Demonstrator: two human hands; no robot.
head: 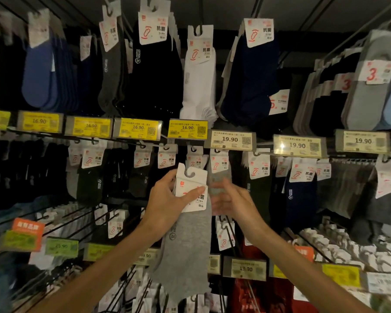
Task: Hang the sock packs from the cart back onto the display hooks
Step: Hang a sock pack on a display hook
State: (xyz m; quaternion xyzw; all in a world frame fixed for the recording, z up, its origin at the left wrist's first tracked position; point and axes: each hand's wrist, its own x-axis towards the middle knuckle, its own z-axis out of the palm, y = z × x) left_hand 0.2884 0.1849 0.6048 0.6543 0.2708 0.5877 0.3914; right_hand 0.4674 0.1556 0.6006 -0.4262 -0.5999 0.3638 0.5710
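My left hand (167, 199) pinches the white card header of a grey sock pack (187, 245), thumb across the front of the card. The pack hangs down from the hand in front of the middle row of the display. Its hook slot at the top sits just below a hook that carries a grey pack (219, 172). My right hand (230, 202) is blurred, just right of the held pack, fingers spread and relaxed near that hanging grey pack, holding nothing. The cart is out of view.
Rows of hooks hold sock packs: black (154, 71), white (199, 86) and navy (251, 80) above, dark ones on the middle row. Yellow 16.90 (187, 129) and pale 19.90 (230, 139) price tags line the rails. Bare wire hooks (81, 222) jut out at lower left.
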